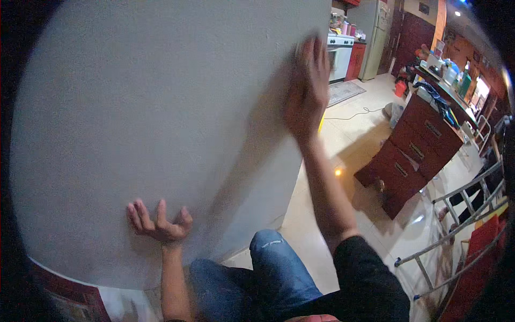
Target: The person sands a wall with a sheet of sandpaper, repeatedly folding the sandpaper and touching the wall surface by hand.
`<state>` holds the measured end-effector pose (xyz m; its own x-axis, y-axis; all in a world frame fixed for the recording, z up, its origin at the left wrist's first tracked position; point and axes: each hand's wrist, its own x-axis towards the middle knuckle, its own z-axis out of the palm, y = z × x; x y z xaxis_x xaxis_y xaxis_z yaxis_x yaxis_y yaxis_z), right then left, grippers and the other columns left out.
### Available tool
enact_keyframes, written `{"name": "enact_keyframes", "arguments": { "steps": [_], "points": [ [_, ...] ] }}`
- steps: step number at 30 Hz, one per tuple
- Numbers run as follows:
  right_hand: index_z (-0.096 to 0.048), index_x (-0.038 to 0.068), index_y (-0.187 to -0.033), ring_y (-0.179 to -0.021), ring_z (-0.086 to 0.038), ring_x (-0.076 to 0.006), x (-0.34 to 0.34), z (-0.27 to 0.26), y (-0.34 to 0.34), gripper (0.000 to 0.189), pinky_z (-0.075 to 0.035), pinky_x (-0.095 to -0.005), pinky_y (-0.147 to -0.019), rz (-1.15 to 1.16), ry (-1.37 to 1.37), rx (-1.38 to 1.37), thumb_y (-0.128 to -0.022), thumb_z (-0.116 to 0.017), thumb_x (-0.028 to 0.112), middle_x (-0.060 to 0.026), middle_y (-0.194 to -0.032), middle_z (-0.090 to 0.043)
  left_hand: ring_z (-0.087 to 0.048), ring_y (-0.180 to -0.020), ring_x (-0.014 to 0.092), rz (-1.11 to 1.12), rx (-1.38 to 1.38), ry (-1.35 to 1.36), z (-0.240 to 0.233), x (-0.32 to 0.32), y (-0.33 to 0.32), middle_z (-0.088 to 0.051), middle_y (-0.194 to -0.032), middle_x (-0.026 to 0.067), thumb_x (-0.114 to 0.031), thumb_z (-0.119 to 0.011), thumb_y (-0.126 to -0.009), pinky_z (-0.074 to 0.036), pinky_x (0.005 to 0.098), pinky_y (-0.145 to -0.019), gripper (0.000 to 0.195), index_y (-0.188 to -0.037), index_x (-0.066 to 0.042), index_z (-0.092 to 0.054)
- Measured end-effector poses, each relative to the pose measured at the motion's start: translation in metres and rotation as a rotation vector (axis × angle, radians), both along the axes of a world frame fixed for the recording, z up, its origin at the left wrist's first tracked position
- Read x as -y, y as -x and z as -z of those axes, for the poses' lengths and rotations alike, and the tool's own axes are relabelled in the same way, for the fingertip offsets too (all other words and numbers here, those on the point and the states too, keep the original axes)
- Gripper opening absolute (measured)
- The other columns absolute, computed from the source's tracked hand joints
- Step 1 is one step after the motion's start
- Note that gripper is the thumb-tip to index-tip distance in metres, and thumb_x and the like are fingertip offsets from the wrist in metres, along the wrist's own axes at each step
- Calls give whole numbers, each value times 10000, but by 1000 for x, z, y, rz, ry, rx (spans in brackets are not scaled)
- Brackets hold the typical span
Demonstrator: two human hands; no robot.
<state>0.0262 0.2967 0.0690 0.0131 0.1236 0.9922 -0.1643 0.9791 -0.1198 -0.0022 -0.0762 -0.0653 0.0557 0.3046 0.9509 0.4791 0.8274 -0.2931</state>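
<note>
A plain grey wall (153, 112) fills the left and middle of the view. My right hand (309, 86) is raised near the wall's right edge, its fingers extended and slightly blurred; nothing is seen in it, though its palm side is hidden. Its shadow falls down and left across the wall. Low on the left, my left hand (161, 221) is held up by the wall with its fingers spread and bent, holding nothing. Whether its fingertips touch the surface I cannot tell. My knees in blue jeans (277, 261) are bent between the two arms.
A dark red drawer cabinet (414, 149) stands to the right, with a cluttered counter (446, 84) behind it. A metal ladder (438, 241) is at the lower right, near another person's legs. Farther back are a white stove (341, 58), a refrigerator (373, 48) and a cable (354, 118) on the floor.
</note>
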Motion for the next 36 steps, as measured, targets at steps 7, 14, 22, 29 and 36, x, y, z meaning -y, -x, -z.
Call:
{"name": "enact_keyframes", "arguments": {
  "steps": [7,14,22,29,36],
  "points": [
    [-479,20,-1449,-1461,-321,-385,31,-3,-6,493,-196,-524,-1206,-48,-6,-37,-956,-478,43,-227,-1547,-378,-323,-1407,459,-17,7,-3,4,5,-1,-367,-1489,227,-472,-526,-953,-276,628,-1117,525,-1324,-104,-469],
    [-443,25,-1479,-1476,-295,-379,41,-4,-19,553,-193,-531,-1202,-109,-33,-27,-927,-464,33,-202,-1562,-372,-331,-1400,461,11,6,8,3,5,-2,-376,-1487,228,-472,-527,-952,-301,634,-1094,513,-1313,-110,-473],
    [-496,32,-1438,-1438,-357,-395,6,-54,5,531,-235,-523,-1193,30,-17,-89,-907,-488,36,-205,-1533,-414,-333,-1395,474,-14,6,-5,5,5,-4,-384,-1479,233,-465,-524,-950,-301,631,-1098,516,-1306,-95,-478],
    [-441,-28,-1461,-1441,-339,-431,73,87,-35,489,-226,-539,-1191,66,3,104,-986,-455,86,-271,-1510,-411,-317,-1408,474,21,-5,-16,4,4,0,-374,-1490,234,-474,-520,-943,-272,630,-1115,525,-1307,-97,-484],
    [-499,24,-1437,-1427,-361,-418,-4,-66,27,451,-223,-510,-1193,-47,-104,-203,-1019,-426,177,-220,-1522,-422,-309,-1412,473,-2,19,5,8,5,-2,-378,-1482,233,-469,-519,-946,-262,630,-1116,524,-1312,-97,-476]
  ]
}}
